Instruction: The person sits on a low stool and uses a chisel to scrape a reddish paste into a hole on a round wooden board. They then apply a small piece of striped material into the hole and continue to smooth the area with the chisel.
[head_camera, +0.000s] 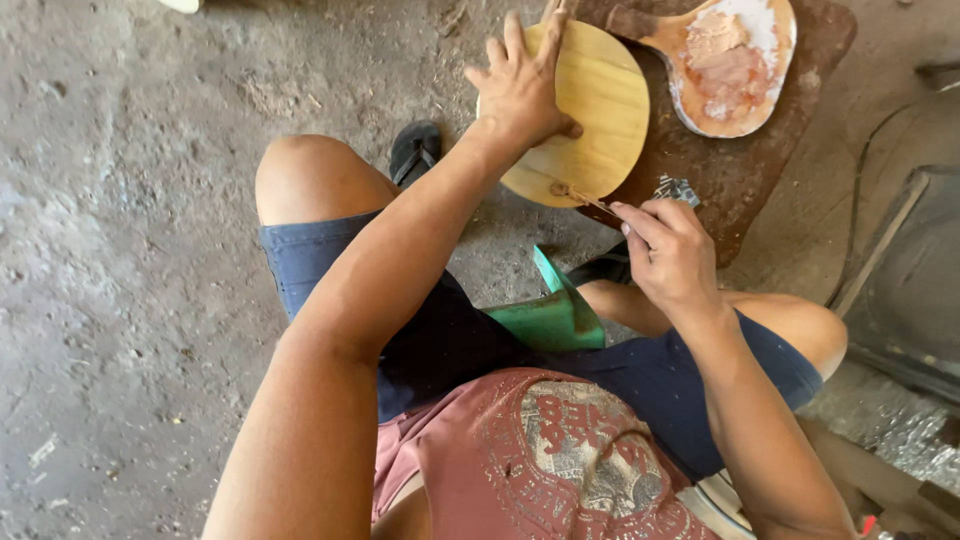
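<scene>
We press our left hand (520, 85), fingers spread, on one oval wooden board (600, 110), our right hand (670, 250) just beside it pinching one thin stick (590, 200).

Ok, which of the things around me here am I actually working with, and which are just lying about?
In use:
- left hand steadying the round wooden board
- right hand holding a thin stick against the board's edge
- brown work slab under the board

Lying about:
- paste-covered paddle
- green sheet on the lap
- black sandal
</scene>
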